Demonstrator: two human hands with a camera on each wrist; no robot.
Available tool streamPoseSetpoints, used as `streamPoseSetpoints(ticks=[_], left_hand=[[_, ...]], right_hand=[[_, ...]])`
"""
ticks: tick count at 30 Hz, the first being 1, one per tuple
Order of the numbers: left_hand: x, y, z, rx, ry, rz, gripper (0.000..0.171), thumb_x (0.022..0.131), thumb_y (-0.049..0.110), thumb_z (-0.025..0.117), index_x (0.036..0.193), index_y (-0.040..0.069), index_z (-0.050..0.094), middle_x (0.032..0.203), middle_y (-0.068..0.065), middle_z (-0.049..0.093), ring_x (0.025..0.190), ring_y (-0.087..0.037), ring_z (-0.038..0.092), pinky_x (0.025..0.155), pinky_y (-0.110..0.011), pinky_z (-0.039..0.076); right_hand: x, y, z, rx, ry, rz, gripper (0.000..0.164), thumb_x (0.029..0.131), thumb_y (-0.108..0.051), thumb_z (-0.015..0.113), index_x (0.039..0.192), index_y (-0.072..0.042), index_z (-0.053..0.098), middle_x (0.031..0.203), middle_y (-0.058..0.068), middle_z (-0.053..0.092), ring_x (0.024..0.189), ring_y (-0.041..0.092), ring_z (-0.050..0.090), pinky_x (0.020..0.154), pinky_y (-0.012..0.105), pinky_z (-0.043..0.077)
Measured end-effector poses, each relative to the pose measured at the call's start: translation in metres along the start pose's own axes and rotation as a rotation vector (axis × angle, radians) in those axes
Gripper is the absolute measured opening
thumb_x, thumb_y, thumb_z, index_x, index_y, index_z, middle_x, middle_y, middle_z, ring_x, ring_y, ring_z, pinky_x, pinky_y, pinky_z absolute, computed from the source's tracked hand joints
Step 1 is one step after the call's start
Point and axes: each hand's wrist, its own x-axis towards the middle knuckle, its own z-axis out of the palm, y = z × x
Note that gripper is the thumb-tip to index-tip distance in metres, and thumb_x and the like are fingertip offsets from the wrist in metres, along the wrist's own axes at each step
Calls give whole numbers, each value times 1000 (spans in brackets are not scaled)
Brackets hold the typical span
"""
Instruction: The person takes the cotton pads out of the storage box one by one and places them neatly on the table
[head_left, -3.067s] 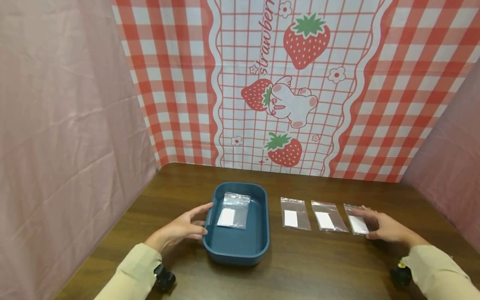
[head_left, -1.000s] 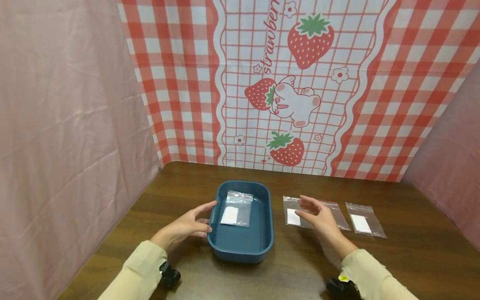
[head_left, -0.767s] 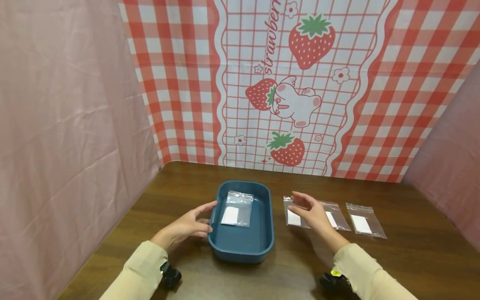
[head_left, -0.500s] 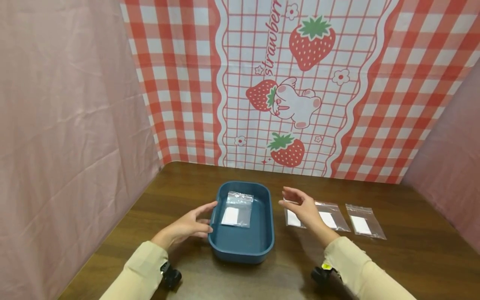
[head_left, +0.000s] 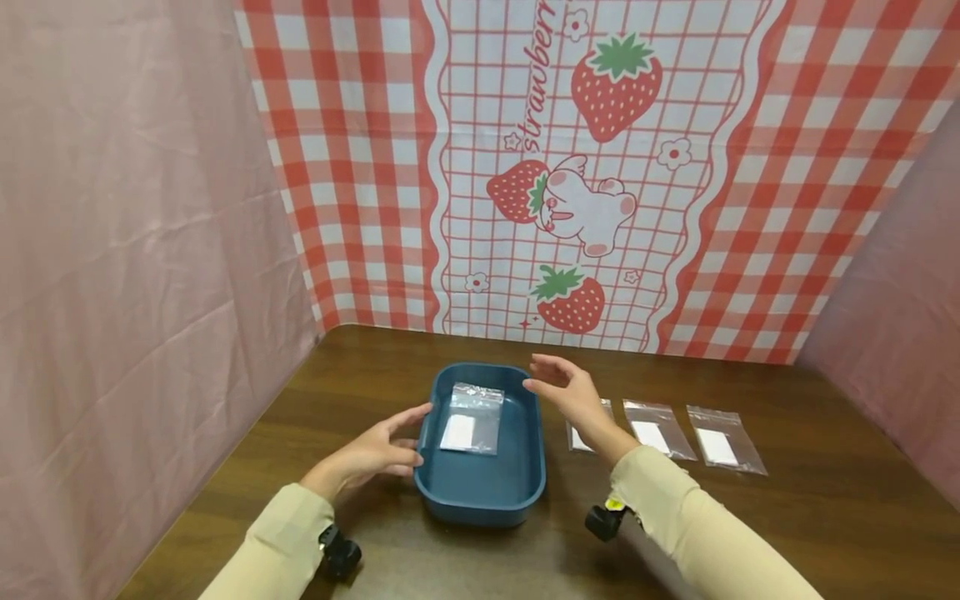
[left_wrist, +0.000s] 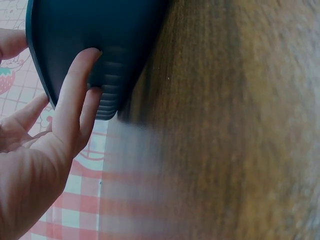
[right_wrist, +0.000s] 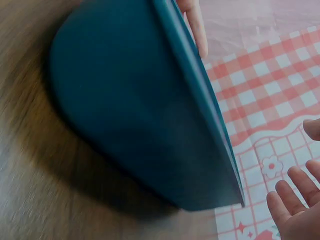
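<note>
A dark blue rectangular bin (head_left: pixel 482 515) stands on the table. Inside it lies a clear zip bag (head_left: pixel 486 427) with a white rectangular piece in it. My left hand (head_left: pixel 369 457) rests its fingers against the bin's left side; in the left wrist view the fingertips (left_wrist: pixel 90 54) touch the outer wall. Over the bin's far right corner hovers my right hand (head_left: pixel 573 402), holding nothing. From the right wrist view, its loosely spread fingers (right_wrist: pixel 286 194) are apart from the bin. To the right lie three similar zip bags; the nearest bag (head_left: pixel 578 441) is partly covered by that hand.
Right of the bin, the middle zip bag (head_left: pixel 660 429) and the outer zip bag (head_left: pixel 726 442) lie flat in a row. The brown wooden table (head_left: pixel 360 367) ends at a red checked strawberry cloth (head_left: pixel 360 167) behind. Pink cloth (head_left: pixel 150 250) hangs at the sides.
My right hand has moved left from the rightmost bag, across the row, to the bin's far right corner. The left hand stays at the bin, and the bags lie as before.
</note>
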Motion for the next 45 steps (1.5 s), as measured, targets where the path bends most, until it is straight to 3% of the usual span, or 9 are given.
streamPoseSetpoints(ticks=[12,20,32,39,45], left_hand=[[1,-1,0,-4,4,-5,80,79,-5,62,148,8,23,139,-29,32,114,-40,49,81,-44,51],[-1,0,-3,-9,10,-13,81,79,-5,63,148,8,23,139,-30,31,114,-40,49,81,-44,51],[0,3,-3,4,13,-23,80,79,-3,62,148,9,23,139,-29,33,115,-41,48,81,-45,50],[0,3,-3,2,3,-27,78,81,-3,62,148,9,23,141,-28,31,117,-42,46,82,-46,50],[0,3,-4,1,5,-28,78,82,-3,62,148,9,22,141,-28,31,117,-42,46,81,-45,50]], right_hand=[[22,-14,30,28,-3,29,46,81,-11,71,124,-2,57,118,13,60,111,24,54,88,32,46],[37,-21,54,51,2,75,46,82,-15,71,124,-4,57,120,14,59,112,24,53,93,36,43],[52,-3,80,-42,7,38,53,78,-15,74,126,-4,55,122,14,57,114,30,51,91,41,44],[51,10,84,-233,-142,68,61,78,-21,75,130,-2,50,127,18,54,119,34,46,96,46,39],[50,16,87,-321,-276,95,65,76,-21,76,131,1,49,130,18,51,121,33,45,97,45,38]])
